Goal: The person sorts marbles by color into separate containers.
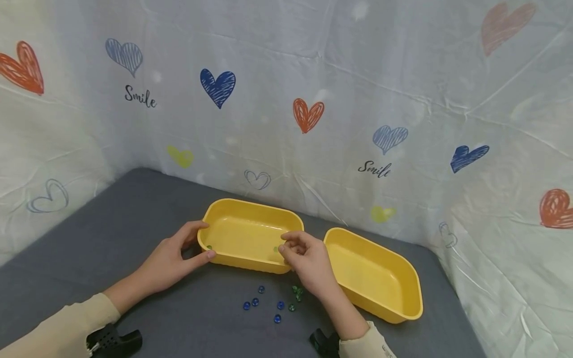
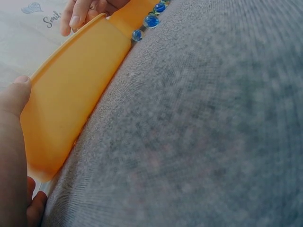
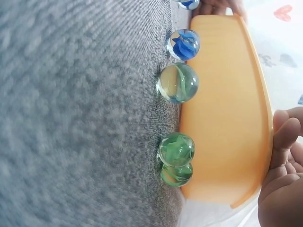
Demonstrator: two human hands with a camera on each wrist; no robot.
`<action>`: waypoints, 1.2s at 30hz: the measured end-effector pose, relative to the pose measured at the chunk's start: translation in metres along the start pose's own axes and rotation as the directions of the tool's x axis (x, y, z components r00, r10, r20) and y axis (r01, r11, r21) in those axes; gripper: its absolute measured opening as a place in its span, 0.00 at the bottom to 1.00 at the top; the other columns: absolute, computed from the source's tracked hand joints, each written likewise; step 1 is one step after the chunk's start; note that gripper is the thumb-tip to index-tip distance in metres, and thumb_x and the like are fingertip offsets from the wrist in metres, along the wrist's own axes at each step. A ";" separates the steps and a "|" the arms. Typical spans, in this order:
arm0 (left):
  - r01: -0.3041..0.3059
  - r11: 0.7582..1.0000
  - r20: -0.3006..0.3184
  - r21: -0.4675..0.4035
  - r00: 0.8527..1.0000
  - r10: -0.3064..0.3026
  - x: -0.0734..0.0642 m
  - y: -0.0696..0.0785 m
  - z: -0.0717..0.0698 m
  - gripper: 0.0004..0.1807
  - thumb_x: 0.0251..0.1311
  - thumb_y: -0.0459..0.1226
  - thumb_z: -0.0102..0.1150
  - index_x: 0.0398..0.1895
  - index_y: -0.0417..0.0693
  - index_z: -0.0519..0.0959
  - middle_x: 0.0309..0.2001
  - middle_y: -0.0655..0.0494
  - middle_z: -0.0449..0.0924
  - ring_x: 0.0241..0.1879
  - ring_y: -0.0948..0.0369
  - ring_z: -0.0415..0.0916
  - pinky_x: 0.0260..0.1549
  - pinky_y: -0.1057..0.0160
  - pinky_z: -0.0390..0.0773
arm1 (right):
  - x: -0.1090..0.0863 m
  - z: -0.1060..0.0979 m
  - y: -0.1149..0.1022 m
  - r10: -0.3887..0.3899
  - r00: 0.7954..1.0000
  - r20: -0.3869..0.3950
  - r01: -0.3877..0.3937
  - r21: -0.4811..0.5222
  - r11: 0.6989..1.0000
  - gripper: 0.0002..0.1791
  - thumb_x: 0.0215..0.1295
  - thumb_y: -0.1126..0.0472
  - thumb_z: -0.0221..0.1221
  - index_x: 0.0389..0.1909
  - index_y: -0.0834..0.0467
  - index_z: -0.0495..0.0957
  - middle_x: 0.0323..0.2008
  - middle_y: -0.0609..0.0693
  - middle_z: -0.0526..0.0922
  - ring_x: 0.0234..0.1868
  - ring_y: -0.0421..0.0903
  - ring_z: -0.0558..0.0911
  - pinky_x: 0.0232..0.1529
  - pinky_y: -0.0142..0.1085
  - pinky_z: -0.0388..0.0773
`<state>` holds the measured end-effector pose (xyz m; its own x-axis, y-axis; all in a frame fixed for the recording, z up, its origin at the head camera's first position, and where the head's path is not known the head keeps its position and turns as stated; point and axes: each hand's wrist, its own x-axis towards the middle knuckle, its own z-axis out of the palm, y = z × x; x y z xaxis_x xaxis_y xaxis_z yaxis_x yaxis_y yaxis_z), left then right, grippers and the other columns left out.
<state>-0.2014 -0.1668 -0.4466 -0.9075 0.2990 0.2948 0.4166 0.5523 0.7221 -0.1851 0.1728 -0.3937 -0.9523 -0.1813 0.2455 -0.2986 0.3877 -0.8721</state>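
Observation:
My left hand [image 1: 167, 261] grips the left end of a yellow plastic bin [image 1: 255, 264], its thumb at the front rim and its fingers round the end. Over the right end of that bin hangs my right hand [image 1: 311, 261], fingers loosely bent with a gap between thumb and forefinger. A green marble [image 1: 275, 249] shows inside the bin beside the right fingertips; a second green marble [image 1: 209, 247] lies at its left end. In front of the bin, several blue marbles [image 1: 255, 302] and several green marbles [image 3: 176, 149] rest on the dark cloth.
A second yellow bin [image 1: 380, 303] stands to the right, angled beside the first. The grey cloth [image 1: 197, 318] covers the table. Behind hangs a white curtain [image 1: 268, 49] printed with hearts. Black wrist straps [image 1: 114, 340] sit by both sleeves.

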 end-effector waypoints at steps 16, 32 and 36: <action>-0.008 1.000 -0.007 -0.006 1.000 0.008 -0.001 -0.001 0.001 0.38 0.62 0.57 0.63 0.72 0.62 0.61 0.71 0.49 0.65 0.63 0.51 0.73 0.54 0.44 0.76 | 0.000 0.001 0.003 -0.001 1.000 0.000 0.001 -0.010 1.000 0.14 0.66 0.56 0.66 0.49 0.57 0.84 0.30 0.48 0.83 0.22 0.47 0.78 0.23 0.39 0.80; -0.005 1.000 0.000 -0.015 1.000 0.005 0.000 -0.002 0.001 0.38 0.62 0.57 0.63 0.72 0.62 0.60 0.71 0.49 0.64 0.64 0.51 0.72 0.54 0.44 0.76 | -0.002 0.001 0.002 -0.006 1.000 -0.011 0.006 -0.010 1.000 0.14 0.67 0.55 0.66 0.48 0.57 0.84 0.28 0.48 0.82 0.22 0.47 0.78 0.23 0.37 0.79; -0.008 1.000 0.001 -0.017 1.000 0.008 0.000 -0.001 0.001 0.38 0.63 0.57 0.63 0.72 0.62 0.61 0.72 0.49 0.64 0.64 0.51 0.72 0.54 0.44 0.76 | -0.002 -0.001 0.001 -0.006 1.000 -0.001 0.006 -0.010 1.000 0.13 0.67 0.55 0.65 0.48 0.56 0.84 0.28 0.49 0.81 0.22 0.47 0.77 0.23 0.36 0.79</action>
<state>-0.2020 -0.1671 -0.4480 -0.9040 0.3043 0.3004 0.4232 0.5366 0.7300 -0.1834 0.1742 -0.3953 -0.9506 -0.1828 0.2509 -0.3048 0.3960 -0.8662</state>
